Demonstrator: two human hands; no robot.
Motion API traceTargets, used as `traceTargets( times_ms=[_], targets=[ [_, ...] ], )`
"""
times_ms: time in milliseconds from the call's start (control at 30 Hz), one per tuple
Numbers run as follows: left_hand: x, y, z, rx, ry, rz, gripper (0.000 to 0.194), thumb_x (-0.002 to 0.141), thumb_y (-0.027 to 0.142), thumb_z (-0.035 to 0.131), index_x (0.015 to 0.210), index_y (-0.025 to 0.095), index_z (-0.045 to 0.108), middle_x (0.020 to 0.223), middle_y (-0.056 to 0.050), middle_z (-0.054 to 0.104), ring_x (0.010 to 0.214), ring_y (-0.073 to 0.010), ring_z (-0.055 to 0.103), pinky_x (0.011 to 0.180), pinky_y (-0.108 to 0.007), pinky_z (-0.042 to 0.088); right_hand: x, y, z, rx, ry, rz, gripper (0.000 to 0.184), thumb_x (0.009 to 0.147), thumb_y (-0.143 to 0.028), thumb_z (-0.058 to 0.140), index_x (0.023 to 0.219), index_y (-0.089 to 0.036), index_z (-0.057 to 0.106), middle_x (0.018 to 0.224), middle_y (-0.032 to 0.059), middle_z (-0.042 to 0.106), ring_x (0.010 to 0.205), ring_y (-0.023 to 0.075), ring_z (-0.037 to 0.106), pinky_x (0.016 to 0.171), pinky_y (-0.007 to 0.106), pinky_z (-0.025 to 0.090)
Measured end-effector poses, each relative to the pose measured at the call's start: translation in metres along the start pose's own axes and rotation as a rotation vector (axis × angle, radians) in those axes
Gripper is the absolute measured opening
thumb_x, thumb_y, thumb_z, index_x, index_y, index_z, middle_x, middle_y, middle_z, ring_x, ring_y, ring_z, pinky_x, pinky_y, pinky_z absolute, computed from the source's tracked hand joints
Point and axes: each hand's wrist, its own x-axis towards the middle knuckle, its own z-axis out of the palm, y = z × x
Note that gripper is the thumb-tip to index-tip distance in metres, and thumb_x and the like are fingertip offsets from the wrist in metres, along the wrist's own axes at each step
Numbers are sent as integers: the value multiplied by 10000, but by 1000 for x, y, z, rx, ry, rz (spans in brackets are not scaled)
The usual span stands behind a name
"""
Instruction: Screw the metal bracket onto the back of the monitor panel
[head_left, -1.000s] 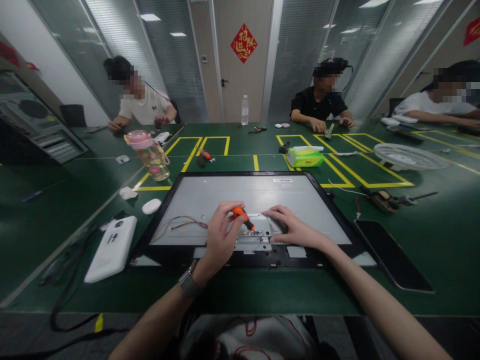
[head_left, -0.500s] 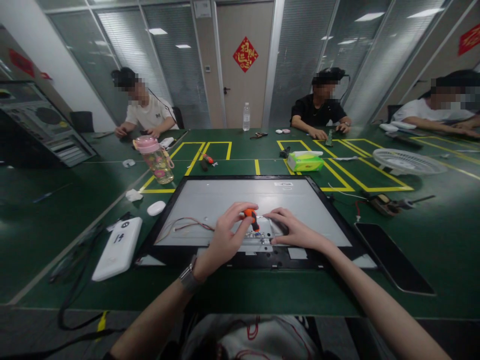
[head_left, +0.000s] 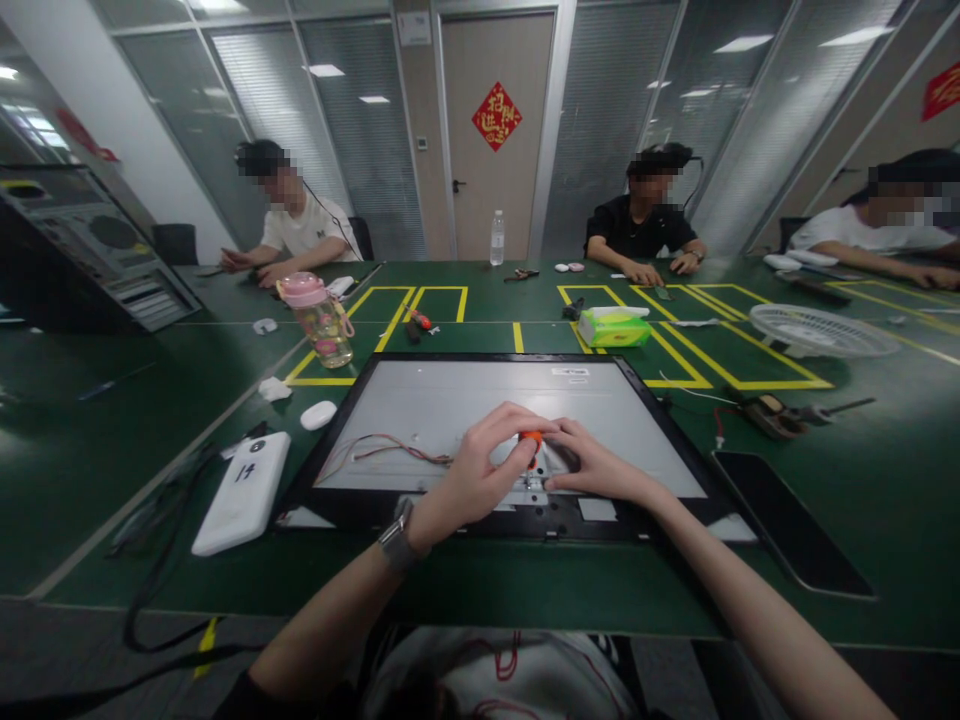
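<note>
A display panel (head_left: 442, 400), black-framed with a pale grey back, lies flat on the table in front of me. My left hand (head_left: 487, 465) is closed around a short orange-and-black screwdriver (head_left: 532, 440), held upright over the lower middle of the panel; its tip is hidden. Beside it my right hand (head_left: 592, 462) rests on the panel, fingers curved and apart, fingertips close to the screwdriver. Between the hands is a small metal bracket area (head_left: 534, 482), partly covered by the fingers. Thin coloured wires (head_left: 390, 445) run across the panel toward my left hand.
Left of the panel are a white phone-like device (head_left: 244, 495), a white case (head_left: 318, 415) and a pink-lidded bottle (head_left: 319, 325). A dark phone (head_left: 791, 520) lies on the right. Beyond are a green tissue pack (head_left: 615, 328) and a white fan grille (head_left: 821, 330). Three people sit across the table.
My left hand has moved right with the screwdriver, which now stands close to my right hand's fingertips. My right hand has stayed at nearly the same place on the panel.
</note>
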Motion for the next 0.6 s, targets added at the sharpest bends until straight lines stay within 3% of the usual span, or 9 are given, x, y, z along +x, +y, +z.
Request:
traceTargets(
  times_ms=[67,133,300,400,600],
  targets=[
    [0,-5,-2,51,77,-12,167,867,244,598,995,191,691,938,-63,586,895,-169,572,824,-312,481,0,-3,-1,10,-6,12,662,744,-458,722,1329,-248,494,1202,98,471,1176,291,455,1033,469,383],
    [1,-11,-6,76,151,-32,147,877,262,587,920,195,710,877,-51,573,859,-160,569,808,-307,479,0,-4,-2,15,-13,21,667,746,-446,722,1337,-248,487,1211,97,464,1180,283,456,1039,458,382],
    [0,-28,-15,-168,176,-206,286,948,272,449,1147,191,638,1007,-86,662,957,-179,630,887,-339,485,-1,-4,-2,8,-18,34,670,739,-432,726,1339,-252,488,1240,94,453,1200,280,445,1065,455,362],
    [-2,-36,-19,-260,183,-227,272,924,290,492,1105,184,666,1021,-87,680,977,-190,639,902,-349,491,-1,-3,-2,6,-21,34,672,744,-437,719,1347,-258,481,1252,93,447,1213,283,440,1075,457,353],
    [-3,-42,-19,-164,274,-227,204,847,285,609,987,184,718,948,-57,624,868,-140,616,795,-263,505,-1,-4,-2,16,-24,50,671,741,-445,722,1336,-236,495,1235,98,445,1217,284,442,1084,449,345]
  ],
)
